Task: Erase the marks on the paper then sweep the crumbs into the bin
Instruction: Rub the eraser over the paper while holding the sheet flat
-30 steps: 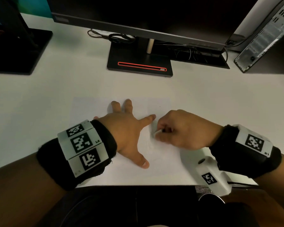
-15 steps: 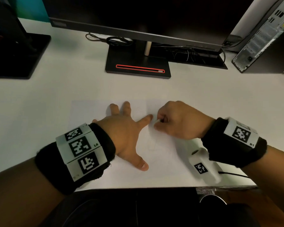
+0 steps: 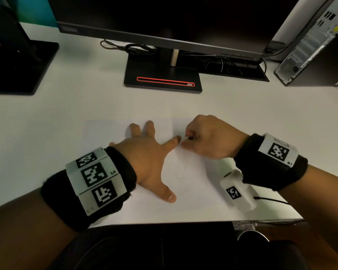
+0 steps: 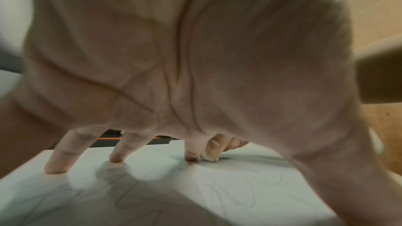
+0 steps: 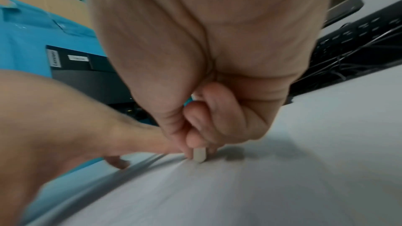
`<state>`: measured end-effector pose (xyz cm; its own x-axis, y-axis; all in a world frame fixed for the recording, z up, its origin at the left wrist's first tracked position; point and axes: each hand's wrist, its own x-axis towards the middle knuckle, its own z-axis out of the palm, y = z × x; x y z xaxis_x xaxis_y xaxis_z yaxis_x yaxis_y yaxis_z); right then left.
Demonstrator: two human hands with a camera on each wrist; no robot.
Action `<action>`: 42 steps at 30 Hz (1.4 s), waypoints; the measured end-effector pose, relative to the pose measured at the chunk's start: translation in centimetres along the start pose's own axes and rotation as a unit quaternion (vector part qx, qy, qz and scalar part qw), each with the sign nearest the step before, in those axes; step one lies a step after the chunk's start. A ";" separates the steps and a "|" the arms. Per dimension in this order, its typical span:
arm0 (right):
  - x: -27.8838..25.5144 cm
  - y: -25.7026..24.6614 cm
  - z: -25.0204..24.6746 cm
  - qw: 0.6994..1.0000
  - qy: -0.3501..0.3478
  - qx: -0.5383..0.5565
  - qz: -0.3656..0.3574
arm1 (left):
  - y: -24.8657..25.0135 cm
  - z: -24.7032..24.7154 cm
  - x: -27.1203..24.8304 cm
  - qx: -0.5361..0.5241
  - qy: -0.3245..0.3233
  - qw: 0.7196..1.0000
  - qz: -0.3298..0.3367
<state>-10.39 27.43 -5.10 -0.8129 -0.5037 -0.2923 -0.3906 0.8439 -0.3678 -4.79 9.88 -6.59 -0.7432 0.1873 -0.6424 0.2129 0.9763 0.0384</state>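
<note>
White eraser [image 5: 199,155] between both hands

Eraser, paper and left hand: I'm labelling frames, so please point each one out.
eraser [image 5: 199,155], right wrist view, white tip below the pinching fingers.
paper [image 3: 195,195], head view, bare sheet between the hands.
left hand [image 3: 148,158], head view, back of hand.

Matt white paper [image 3: 193,193] lies on the smooth, matt white desk [image 3: 47,121]. The eraser [image 5: 199,155] looks pale, dull rubber. The monitor base [image 3: 162,75] is matt black plastic with a glossy red trim.
</note>
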 end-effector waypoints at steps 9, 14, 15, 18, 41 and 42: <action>-1.1 -0.4 0.5 1.000 -0.023 -0.001 -0.006 | 0.1 0.0 0.1 0.005 -0.002 1.000 -0.003; -1.4 -0.2 0.6 1.000 -0.030 0.009 -0.003 | 0.1 -0.1 0.0 0.008 -0.001 1.000 -0.002; -1.3 0.0 0.4 1.000 -0.017 0.009 0.010 | 0.1 -0.1 0.0 0.006 -0.003 1.000 -0.002; -1.8 -0.5 1.1 0.999 -0.035 -0.004 -0.025 | 0.1 -0.1 -0.1 0.004 -0.004 1.000 -0.002; -1.6 -0.8 1.3 1.000 -0.001 0.021 -0.015 | 0.1 -0.1 0.1 0.005 -0.005 1.000 -0.002; -1.8 -1.0 1.5 0.999 -0.022 0.019 -0.029 | 0.0 -0.1 0.1 0.005 -0.004 1.000 0.000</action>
<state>-7.86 27.22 -5.54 -0.7695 -0.5599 -0.3072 -0.4197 0.8059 -0.4175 -4.87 9.94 -6.57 -0.7381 0.1866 -0.6484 0.2200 0.9750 0.0302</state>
